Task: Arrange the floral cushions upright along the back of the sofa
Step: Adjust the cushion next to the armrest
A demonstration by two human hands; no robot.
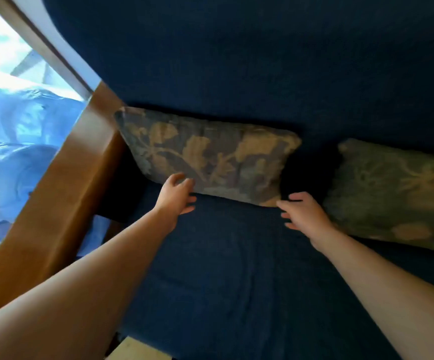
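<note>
A floral cushion [210,154], grey-blue with tan leaves, leans against the dark blue sofa back [262,61] near the left armrest. My left hand [176,196] touches its lower left edge with fingers spread. My right hand [301,211] has its fingers apart at the cushion's lower right corner, fingertips touching it. A second floral cushion [397,193], greenish with tan leaves, leans at the right, partly cut off by the frame edge. A dark gap separates the two cushions.
The blue seat [236,268] stretches below my hands. A brown wooden armrest [62,193] bounds the sofa on the left. Beyond it are blue plastic-wrapped items [15,152] and a bright window [0,53].
</note>
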